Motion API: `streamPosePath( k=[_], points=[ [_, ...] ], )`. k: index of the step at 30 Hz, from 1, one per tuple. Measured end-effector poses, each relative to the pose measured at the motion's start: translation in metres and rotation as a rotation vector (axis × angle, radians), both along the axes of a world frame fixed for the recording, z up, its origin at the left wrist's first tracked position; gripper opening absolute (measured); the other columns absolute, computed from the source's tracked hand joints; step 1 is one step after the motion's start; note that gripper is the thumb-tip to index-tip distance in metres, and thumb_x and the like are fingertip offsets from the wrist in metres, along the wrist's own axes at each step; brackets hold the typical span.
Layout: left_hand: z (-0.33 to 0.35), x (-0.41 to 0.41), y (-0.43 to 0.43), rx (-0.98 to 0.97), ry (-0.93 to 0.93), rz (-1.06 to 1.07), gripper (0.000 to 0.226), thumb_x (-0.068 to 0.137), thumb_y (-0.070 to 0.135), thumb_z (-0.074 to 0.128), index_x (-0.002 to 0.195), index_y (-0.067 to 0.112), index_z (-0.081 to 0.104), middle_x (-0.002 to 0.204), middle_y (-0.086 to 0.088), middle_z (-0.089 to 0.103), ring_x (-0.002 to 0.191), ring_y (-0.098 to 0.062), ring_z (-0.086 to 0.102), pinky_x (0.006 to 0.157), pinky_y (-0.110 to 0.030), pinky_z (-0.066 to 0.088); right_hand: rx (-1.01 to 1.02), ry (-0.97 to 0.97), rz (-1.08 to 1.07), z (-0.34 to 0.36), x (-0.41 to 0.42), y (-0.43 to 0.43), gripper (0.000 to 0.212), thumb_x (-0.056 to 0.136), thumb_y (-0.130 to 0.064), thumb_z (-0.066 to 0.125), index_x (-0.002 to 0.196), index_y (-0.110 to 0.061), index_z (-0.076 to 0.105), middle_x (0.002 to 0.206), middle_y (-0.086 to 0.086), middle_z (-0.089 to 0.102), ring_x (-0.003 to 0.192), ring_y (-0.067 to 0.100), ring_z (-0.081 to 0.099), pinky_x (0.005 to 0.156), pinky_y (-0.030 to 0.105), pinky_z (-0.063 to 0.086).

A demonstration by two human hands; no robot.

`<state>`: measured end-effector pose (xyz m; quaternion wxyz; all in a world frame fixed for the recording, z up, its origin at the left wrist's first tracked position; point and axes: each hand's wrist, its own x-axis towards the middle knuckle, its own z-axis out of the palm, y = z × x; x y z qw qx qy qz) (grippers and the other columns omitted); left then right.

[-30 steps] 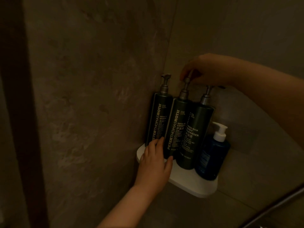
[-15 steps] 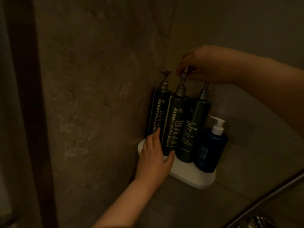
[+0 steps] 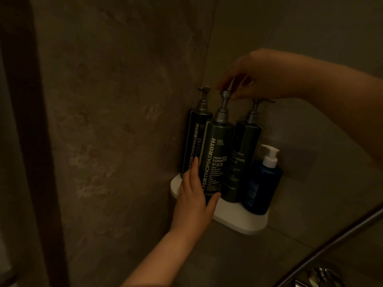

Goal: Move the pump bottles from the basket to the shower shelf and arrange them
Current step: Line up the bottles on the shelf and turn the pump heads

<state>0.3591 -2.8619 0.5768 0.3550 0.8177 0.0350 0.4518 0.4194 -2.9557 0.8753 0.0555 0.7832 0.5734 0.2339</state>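
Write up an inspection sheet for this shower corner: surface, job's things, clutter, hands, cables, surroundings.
Surface: white corner shelf, fixed where two walls meet, carrying four bottles.
Job's things: three tall dark pump bottles upright in a row: left bottle, conditioner bottle in the middle, body cleanser bottle to its right. Basket not in view.
Clutter: small blue bottle with a white pump, at the shelf's right end.
Hands: left hand grips the conditioner bottle low down; right hand pinches its pump head.
Cables: metal hose or rail crossing the lower right; cannot tell which.
Surroundings: dim grey stone-look walls; dark upright frame at the left.
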Motion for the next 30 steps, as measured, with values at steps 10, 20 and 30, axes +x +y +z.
streamPosePath(
  k=[10,20,30],
  points=[
    [-0.006,0.001,-0.001,-0.001,0.003,0.054,0.100,0.085,0.039,0.064,0.138,0.050,-0.020,0.147,0.002,0.023,0.125,-0.001,0.019,0.103,-0.026,0.026,0.055,0.177,-0.025,0.006,0.005,-0.003,0.023,0.081,-0.034,0.067,0.104,-0.037,0.070,0.093,-0.018,0.068,0.087,-0.007,0.059,0.077,0.022,0.044],
    [-0.007,0.002,-0.001,-0.001,-0.007,0.068,0.104,0.083,0.041,0.065,0.135,0.056,-0.024,0.145,0.002,0.025,0.123,-0.001,0.021,0.100,-0.028,0.031,0.113,0.074,-0.143,0.006,0.002,0.007,0.038,0.067,-0.060,0.065,0.080,-0.026,0.075,0.067,0.002,0.067,0.058,0.011,0.055,0.050,0.025,0.037],
    [-0.006,0.001,-0.001,0.014,0.009,0.077,0.104,0.084,0.043,0.064,0.134,0.054,-0.026,0.146,0.003,0.023,0.123,0.001,0.018,0.100,-0.024,0.027,0.072,0.155,-0.065,0.006,0.001,0.003,0.035,0.076,-0.053,0.063,0.100,-0.028,0.069,0.088,-0.009,0.068,0.083,0.009,0.063,0.074,0.030,0.051]
  ],
)
